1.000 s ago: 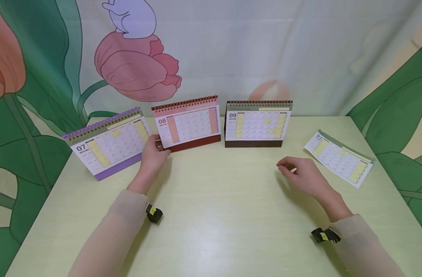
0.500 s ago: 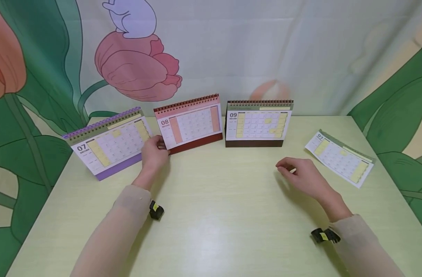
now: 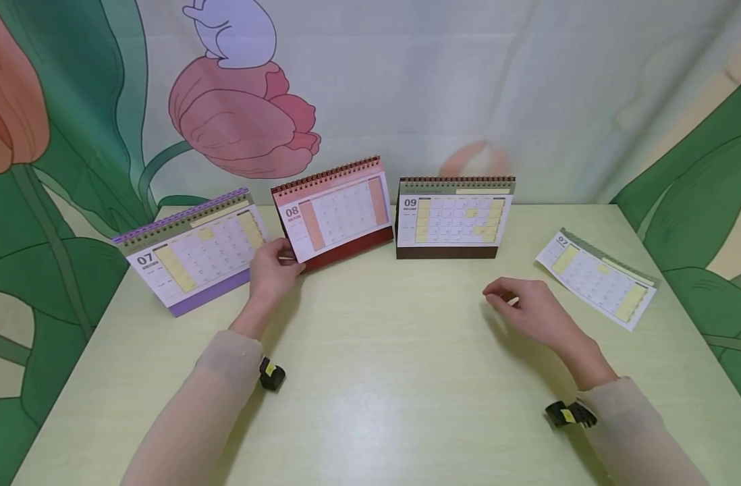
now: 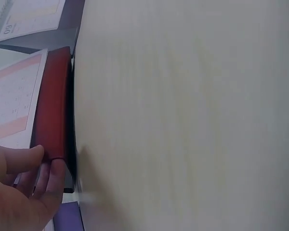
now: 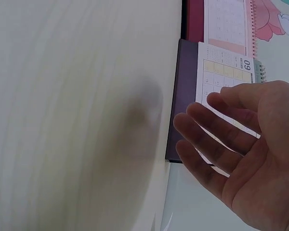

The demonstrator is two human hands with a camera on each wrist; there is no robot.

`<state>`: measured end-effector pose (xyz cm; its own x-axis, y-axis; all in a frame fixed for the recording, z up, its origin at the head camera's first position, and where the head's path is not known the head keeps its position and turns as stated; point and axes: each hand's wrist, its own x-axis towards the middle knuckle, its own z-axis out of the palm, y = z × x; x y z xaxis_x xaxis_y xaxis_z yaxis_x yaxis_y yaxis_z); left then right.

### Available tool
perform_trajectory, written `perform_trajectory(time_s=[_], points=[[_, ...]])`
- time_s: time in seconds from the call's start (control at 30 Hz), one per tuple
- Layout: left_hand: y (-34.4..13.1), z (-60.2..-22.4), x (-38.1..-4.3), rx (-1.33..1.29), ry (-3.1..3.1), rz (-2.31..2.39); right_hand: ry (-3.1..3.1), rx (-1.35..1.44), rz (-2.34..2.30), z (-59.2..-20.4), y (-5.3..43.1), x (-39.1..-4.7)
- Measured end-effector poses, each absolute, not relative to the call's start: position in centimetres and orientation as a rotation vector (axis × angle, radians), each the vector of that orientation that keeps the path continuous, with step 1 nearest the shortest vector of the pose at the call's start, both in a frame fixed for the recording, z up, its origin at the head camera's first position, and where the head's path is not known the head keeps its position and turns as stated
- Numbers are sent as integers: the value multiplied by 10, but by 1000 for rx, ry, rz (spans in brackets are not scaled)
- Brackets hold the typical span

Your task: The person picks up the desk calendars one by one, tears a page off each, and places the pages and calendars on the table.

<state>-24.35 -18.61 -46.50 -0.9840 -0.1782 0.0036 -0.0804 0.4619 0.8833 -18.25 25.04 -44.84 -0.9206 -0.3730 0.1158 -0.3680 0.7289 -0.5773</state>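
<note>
My left hand [image 3: 275, 273] grips the lower left corner of a red desk calendar [image 3: 340, 216] whose page reads 08. In the left wrist view the thumb lies on the front of the red base [image 4: 53, 106] and the fingers curl round its end. The calendar stands angled, its right end close beside the 09 desk calendar [image 3: 455, 216]. My right hand [image 3: 528, 307] hovers over the table, fingers loosely bent and holding nothing. In the right wrist view its palm and relaxed fingers show in front of the 09 calendar.
A purple desk calendar [image 3: 194, 256] reading 07 stands angled at the left, just beside my left hand. A loose calendar page [image 3: 596, 278], also marked 07, lies on the table [image 3: 370, 391] at the right. A printed curtain [image 3: 395, 88] hangs behind.
The red 08 calendar has turned a little, its top tilting and its lower left corner coming nearer, with my left hand on it. My right hand has stayed almost still.
</note>
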Motion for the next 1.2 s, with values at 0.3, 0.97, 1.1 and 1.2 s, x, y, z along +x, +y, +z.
perform_trajectory(time_s=[0.3,0.97,1.1,1.2], points=[[-191,-460,-239,95,-2510,-1706,2905,-650,-970,-447,249,-184],[-191,-439,-219,66,-2323,-2004,2881,-700,-966,-446,245,-184],[-195,-436,-214,77,-2343,-2019,2866,-705,-968,-446,243,-184],[-197,-433,-208,76,-2347,-2023,2859,-710,-963,-446,241,-185]])
